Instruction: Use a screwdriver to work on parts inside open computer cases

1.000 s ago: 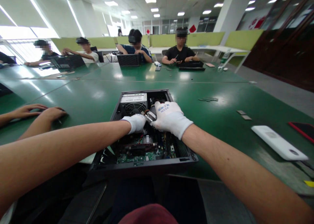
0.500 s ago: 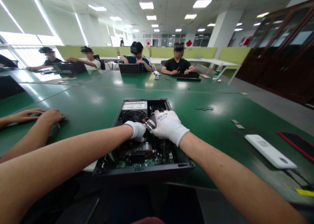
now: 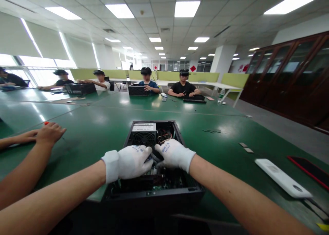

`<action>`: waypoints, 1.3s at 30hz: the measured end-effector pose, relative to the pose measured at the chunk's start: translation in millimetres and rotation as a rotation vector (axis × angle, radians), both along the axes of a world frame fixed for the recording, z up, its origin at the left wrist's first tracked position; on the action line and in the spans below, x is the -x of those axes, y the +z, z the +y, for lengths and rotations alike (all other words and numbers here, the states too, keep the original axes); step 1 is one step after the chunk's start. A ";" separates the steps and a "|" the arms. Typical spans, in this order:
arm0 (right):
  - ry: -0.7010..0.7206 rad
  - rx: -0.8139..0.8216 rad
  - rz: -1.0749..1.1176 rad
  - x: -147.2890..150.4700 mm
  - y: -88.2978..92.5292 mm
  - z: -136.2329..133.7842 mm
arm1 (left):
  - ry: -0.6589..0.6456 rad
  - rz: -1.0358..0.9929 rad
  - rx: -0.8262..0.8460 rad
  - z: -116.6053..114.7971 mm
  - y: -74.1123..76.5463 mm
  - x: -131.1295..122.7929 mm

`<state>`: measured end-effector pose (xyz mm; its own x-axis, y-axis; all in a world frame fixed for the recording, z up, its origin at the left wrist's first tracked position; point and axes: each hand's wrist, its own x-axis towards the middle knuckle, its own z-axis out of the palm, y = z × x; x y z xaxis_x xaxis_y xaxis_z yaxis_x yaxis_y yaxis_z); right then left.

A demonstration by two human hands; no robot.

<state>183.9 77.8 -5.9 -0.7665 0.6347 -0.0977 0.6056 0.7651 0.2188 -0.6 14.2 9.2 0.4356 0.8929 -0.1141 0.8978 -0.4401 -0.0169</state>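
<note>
1. Right hand (image 3: 172,154): white glove, fingers bent inward, partly closed over the case. Thumb and forefinger lie either side of a dark part (image 3: 156,155). Grip or mere touch: cannot tell.
2. Left hand (image 3: 136,161): also gloved, back of the hand up, half curled, fingertips at the near-left side of the same part. Whether it has hold of anything: cannot tell; the tips are partly hidden.
3. Dark part: between the two hands, down inside the case. Too small and shaded to identify.
4. Case (image 3: 154,194): lies flat on the table before the person, open side up. Cover off; judged done.
5. PSU (image 3: 144,129): sits in the far-left corner of the case, label and fan grille showing. No sign of its having been taken out.
6. Cables (image 3: 165,135): loose bunch beside the PSU, just beyond the right hand. Where their ends go does not show.
7. Board: deep in the near half, largely in shadow; appears in place.
8. Progress, as judged: opening-up complete; handling of the inner part under way, not finished, since both hands are in there. Main contents remain inside.
9. Table (image 3: 226,166): strips (image 3: 211,131), grey pieces (image 3: 248,150) and a white device (image 3: 280,178) to the right, well apart from the case.
10. Neighbour's hand (image 3: 50,135) at far left, near an orange-ended tool (image 3: 46,123).
</note>
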 end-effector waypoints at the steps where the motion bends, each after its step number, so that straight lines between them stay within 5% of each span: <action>1: -0.009 0.007 0.020 -2.0 2.1 -2.0 | -0.005 -0.027 -0.017 -6.2 0.0 0.7; 8: -0.070 -0.033 0.276 -39.3 7.0 -26.7 | -0.041 -0.187 -0.009 -52.7 -2.1 -1.6; 12: -0.232 -0.088 0.515 -75.5 -0.6 -50.0 | 0.030 -0.227 0.034 -72.9 -8.6 -2.0; 20: -0.491 0.273 0.783 -123.5 -38.7 -73.3 | 0.061 -0.264 0.161 -77.2 -14.6 1.1; 28: -0.565 0.336 0.931 -95.3 -36.9 -81.5 | 0.095 -0.246 0.155 -76.3 -18.0 17.5; 39: -0.332 0.408 0.957 -25.5 -21.2 -41.2 | 0.208 -0.268 -0.050 -66.6 -34.7 75.4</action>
<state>209.4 36.7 -27.0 -0.4339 0.8790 0.1975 0.5795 0.4401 -0.6859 -76.0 -52.5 -25.4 0.2522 0.9673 0.0259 0.9436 -0.2518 0.2150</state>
